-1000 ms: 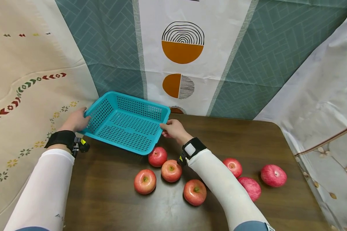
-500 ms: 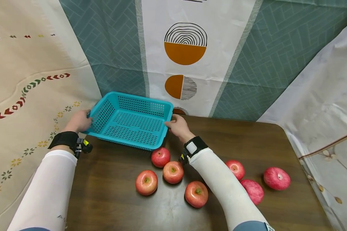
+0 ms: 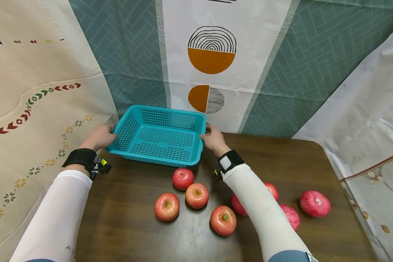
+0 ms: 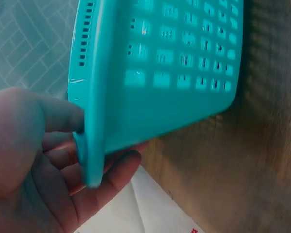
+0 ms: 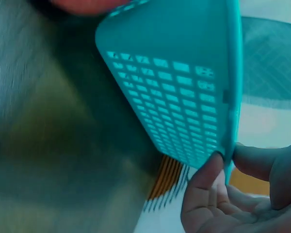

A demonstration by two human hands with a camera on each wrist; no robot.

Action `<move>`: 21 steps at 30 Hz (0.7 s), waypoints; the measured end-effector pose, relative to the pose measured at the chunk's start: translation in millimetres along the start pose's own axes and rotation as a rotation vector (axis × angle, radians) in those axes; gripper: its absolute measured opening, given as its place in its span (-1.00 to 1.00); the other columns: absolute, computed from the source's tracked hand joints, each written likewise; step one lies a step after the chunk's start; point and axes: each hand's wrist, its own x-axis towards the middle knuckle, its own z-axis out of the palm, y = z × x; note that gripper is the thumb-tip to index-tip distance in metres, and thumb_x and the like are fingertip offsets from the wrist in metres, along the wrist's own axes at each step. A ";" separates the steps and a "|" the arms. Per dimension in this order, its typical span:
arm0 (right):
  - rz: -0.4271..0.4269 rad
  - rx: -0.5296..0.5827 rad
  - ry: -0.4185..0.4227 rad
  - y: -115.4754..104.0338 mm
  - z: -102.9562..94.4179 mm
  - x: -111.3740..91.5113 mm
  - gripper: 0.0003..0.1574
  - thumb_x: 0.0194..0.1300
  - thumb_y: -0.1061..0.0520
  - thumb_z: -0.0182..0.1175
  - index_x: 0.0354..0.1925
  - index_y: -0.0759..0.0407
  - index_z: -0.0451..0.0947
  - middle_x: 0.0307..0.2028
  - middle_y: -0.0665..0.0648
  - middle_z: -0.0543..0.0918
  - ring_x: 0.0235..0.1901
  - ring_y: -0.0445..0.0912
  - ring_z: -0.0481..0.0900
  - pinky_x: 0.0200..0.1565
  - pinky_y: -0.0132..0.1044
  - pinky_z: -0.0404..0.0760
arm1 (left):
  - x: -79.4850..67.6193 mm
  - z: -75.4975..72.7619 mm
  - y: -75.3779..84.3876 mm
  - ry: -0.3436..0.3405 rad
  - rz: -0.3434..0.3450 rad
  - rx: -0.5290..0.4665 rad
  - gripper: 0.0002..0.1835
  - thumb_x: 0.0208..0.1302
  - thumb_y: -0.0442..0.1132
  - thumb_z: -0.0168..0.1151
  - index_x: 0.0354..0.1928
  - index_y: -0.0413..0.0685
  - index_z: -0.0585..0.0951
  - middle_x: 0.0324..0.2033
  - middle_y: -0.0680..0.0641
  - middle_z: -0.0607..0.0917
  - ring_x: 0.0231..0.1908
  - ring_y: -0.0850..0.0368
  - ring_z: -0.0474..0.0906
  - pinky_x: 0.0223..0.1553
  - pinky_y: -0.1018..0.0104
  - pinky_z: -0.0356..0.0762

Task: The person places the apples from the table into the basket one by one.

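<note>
A turquoise plastic basket (image 3: 163, 145) with perforated walls is held between both hands at the back left of the table. At its left end, my left hand (image 3: 101, 137) grips the rim, thumb on the inner side and fingers curled beneath the lip in the left wrist view. My right hand (image 3: 214, 140) pinches the opposite rim (image 5: 233, 97) between thumb and fingers. Just in front of the basket lies a red apple (image 3: 183, 178). Closer to me are more apples: one (image 3: 197, 195) beside it, one (image 3: 167, 207) to the left, one (image 3: 223, 220) to the right.
Right of and partly behind my right forearm lie darker red fruits, among them one (image 3: 315, 203) near the right side and one (image 3: 291, 216) half covered by the sleeve. Patterned cloths (image 3: 213, 65) hang behind and beside the brown table (image 3: 118, 225).
Both hands have shifted the basket to the right, and its front edge has drawn back from the nearest apple. A red fruit now shows left of my right forearm.
</note>
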 end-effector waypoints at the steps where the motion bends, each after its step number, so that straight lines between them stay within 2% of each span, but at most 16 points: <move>1: 0.008 -0.015 0.003 0.0 -4.0 -0.9 -0.24 0.64 0.18 0.16 0.64 0.21 0.17 0.21 0.36 0.64 0.12 0.16 0.64 0.02 -0.08 0.58 | 0.1 1.4 2.4 -0.012 0.018 -0.003 -0.27 0.61 -0.26 0.00 0.61 -0.51 0.02 0.42 -0.63 0.31 0.19 -0.46 0.39 0.27 -0.42 0.38; 4: 0.038 -0.057 0.008 1.6 -16.7 -2.4 -0.22 0.64 0.18 0.15 0.66 0.21 0.15 0.33 0.36 0.56 0.15 0.18 0.59 -0.04 -0.09 0.52 | -0.8 5.7 11.7 -0.053 0.056 -0.034 -0.24 0.65 -0.22 0.02 0.64 -0.47 -0.02 0.46 -0.61 0.28 0.25 -0.45 0.37 0.33 -0.42 0.34; 9: 0.075 -0.129 0.014 7.4 -39.4 -3.9 -0.20 0.64 0.19 0.14 0.67 0.24 0.11 0.54 0.35 0.34 0.33 0.20 0.52 0.15 0.02 0.58 | 2.9 17.9 29.7 -0.062 0.119 -0.033 -0.24 0.69 -0.15 0.02 0.63 -0.47 0.00 0.44 -0.58 0.34 0.23 -0.41 0.45 0.32 -0.39 0.40; 14: 0.099 -0.184 0.019 14.2 -61.4 -9.1 -0.20 0.66 0.17 0.12 0.68 0.23 0.10 0.54 0.37 0.35 0.40 0.22 0.48 0.27 0.09 0.56 | 9.1 33.0 49.7 -0.035 0.159 -0.034 -0.25 0.68 -0.16 0.02 0.63 -0.48 0.01 0.39 -0.57 0.41 0.18 -0.39 0.56 0.27 -0.33 0.48; 21: 0.097 -0.222 0.041 23.9 -95.0 -23.1 -0.22 0.66 0.19 0.10 0.67 0.28 0.10 0.51 0.43 0.35 0.45 0.27 0.41 0.33 0.13 0.52 | 19.1 62.1 75.2 -0.009 0.151 -0.150 -0.23 0.70 -0.14 0.00 0.66 -0.43 -0.04 0.46 -0.52 0.36 0.28 -0.34 0.53 0.35 -0.26 0.43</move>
